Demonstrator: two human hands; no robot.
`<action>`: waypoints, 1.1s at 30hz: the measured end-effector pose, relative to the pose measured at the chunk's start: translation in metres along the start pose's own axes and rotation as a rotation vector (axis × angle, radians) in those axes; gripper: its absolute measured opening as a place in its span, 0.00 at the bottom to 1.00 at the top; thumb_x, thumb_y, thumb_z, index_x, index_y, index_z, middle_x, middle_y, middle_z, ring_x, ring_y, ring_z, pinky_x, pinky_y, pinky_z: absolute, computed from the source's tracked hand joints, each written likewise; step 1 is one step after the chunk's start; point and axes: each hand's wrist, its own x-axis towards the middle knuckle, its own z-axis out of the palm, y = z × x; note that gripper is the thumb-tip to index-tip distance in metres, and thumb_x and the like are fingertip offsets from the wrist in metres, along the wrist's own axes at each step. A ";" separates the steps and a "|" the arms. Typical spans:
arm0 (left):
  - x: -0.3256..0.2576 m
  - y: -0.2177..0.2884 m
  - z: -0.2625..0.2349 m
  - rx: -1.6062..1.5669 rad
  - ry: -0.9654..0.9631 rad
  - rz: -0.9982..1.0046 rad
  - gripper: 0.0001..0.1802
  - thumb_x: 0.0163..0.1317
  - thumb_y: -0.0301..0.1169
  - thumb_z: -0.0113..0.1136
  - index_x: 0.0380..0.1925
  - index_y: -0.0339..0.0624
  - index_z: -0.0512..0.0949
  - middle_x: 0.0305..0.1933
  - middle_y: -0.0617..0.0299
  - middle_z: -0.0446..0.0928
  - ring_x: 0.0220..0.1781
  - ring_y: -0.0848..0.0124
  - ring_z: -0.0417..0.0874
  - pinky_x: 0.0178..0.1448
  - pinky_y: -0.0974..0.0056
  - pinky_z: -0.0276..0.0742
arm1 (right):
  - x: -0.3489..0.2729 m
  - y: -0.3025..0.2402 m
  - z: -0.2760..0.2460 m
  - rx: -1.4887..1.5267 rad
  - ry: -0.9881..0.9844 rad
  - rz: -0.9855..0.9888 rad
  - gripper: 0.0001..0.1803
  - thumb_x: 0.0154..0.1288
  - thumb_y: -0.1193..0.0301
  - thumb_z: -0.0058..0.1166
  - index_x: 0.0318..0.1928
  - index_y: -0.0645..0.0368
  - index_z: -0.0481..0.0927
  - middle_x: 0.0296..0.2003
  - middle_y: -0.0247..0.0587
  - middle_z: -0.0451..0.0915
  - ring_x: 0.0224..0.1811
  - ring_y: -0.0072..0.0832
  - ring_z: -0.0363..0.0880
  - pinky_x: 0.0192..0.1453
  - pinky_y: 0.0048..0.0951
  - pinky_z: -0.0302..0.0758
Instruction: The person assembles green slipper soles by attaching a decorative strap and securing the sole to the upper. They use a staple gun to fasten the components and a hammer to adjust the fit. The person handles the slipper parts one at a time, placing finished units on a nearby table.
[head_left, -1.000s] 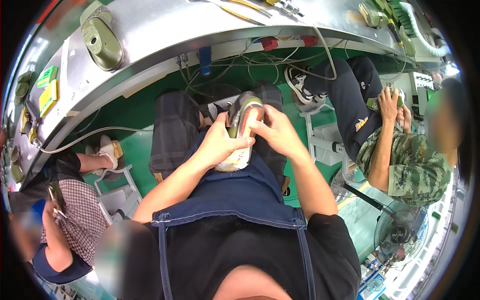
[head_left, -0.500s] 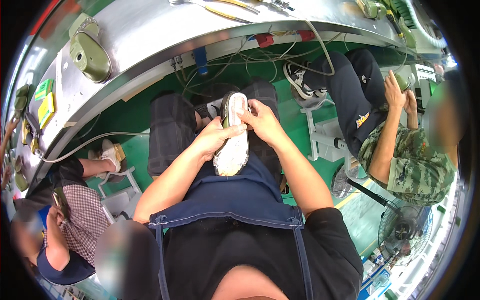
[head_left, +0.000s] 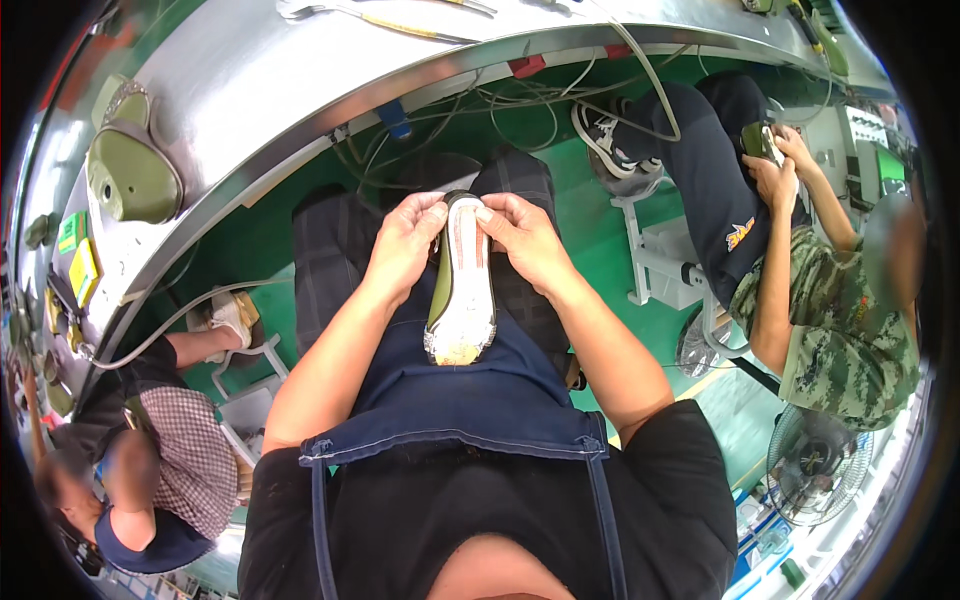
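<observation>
The shoe (head_left: 460,285) (sole up, long axis pointing away) is gripped at its far end by both hands, left hand (head_left: 402,248) and right hand (head_left: 525,240) equally near

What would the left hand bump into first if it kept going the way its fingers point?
The left hand points inward toward the shoe, which its fingers already touch at the far end. So the shoe comes first, then probably the right hand just beyond, though depth is hard to judge.

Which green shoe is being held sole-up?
The shoe on the lap, between left hand and right hand; the other shoe lies untouched on the table.
</observation>
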 end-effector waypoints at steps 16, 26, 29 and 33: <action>0.016 0.027 -0.003 0.022 -0.191 0.072 0.20 0.71 0.24 0.64 0.61 0.28 0.79 0.54 0.56 0.83 0.57 0.70 0.84 0.63 0.65 0.80 | 0.004 -0.006 0.003 0.015 0.073 -0.187 0.20 0.74 0.70 0.64 0.59 0.71 0.81 0.46 0.43 0.87 0.46 0.23 0.85 0.51 0.28 0.82; 0.006 0.028 0.000 0.525 -0.074 0.416 0.18 0.70 0.23 0.64 0.59 0.31 0.82 0.49 0.57 0.78 0.48 0.69 0.82 0.55 0.66 0.79 | -0.006 -0.021 0.010 -0.512 0.212 -0.421 0.14 0.75 0.71 0.62 0.54 0.69 0.86 0.43 0.44 0.85 0.42 0.26 0.87 0.46 0.26 0.84; 0.003 0.033 -0.001 0.705 -0.077 0.569 0.19 0.69 0.23 0.65 0.59 0.31 0.82 0.49 0.54 0.78 0.47 0.63 0.83 0.52 0.63 0.79 | -0.005 -0.013 0.010 -0.514 0.234 -0.509 0.14 0.74 0.72 0.63 0.53 0.69 0.86 0.43 0.46 0.85 0.40 0.28 0.87 0.45 0.27 0.85; 0.000 0.041 -0.002 0.789 -0.101 0.604 0.19 0.68 0.21 0.64 0.59 0.31 0.81 0.49 0.50 0.78 0.48 0.56 0.83 0.52 0.60 0.80 | -0.008 -0.016 0.013 -0.513 0.243 -0.495 0.14 0.72 0.72 0.64 0.53 0.69 0.86 0.42 0.48 0.85 0.41 0.33 0.87 0.46 0.30 0.84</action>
